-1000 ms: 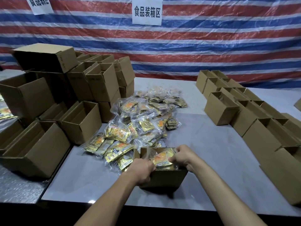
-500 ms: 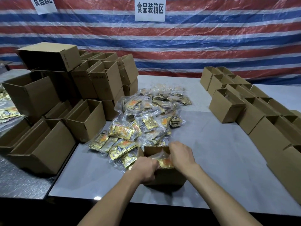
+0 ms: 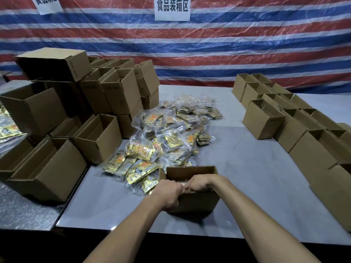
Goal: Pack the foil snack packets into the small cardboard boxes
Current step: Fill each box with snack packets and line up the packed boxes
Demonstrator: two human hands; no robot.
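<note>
An open box (image 3: 197, 203) stands near the front of the bench (image 3: 256, 177), touching the heap of packets (image 3: 165, 141). The left hand (image 3: 169, 194) and right hand (image 3: 202, 184) reach over its near rim, fingers curled down inside. I cannot tell whether they pinch anything, and the hands hide its contents. Stacked boxes (image 3: 117, 92) stand to the left and rowed boxes (image 3: 264, 118) to the right.
</note>
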